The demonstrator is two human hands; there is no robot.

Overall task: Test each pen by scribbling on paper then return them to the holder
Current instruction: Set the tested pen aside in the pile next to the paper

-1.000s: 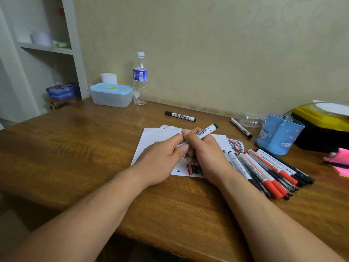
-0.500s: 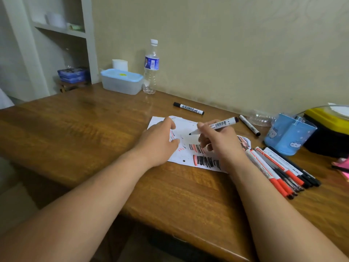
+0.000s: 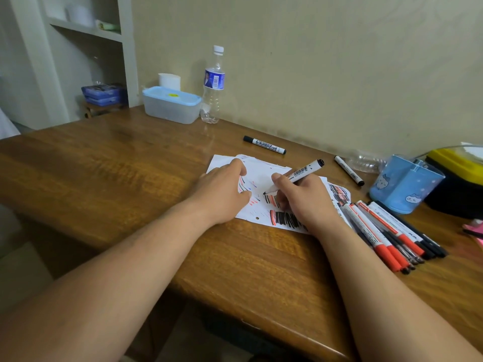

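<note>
My right hand (image 3: 305,199) grips a white marker (image 3: 300,175) with a black end, its uncapped tip touching the white paper (image 3: 261,178). The paper carries black and red scribbles. My left hand (image 3: 224,190) lies flat on the paper's left part, fingers bent; whether it holds the cap is hidden. A bundle of several red and black pens (image 3: 386,231) lies to the right of the paper. The blue pen holder (image 3: 402,184) stands behind that bundle. Two more markers rest near the wall: one (image 3: 264,145) beyond the paper, another (image 3: 349,170) beside the holder.
A water bottle (image 3: 214,84) and a lidded plastic box (image 3: 171,104) stand at the back left of the wooden table (image 3: 104,165). A yellow and black case (image 3: 460,184) sits at the far right, pink notes (image 3: 474,229) in front of it. The table's front edge runs close below my forearms.
The two hands, joined on the marker a second ago, have parted. My left hand went flat onto the paper, and my right hand lowered the uncapped tip to the sheet.
</note>
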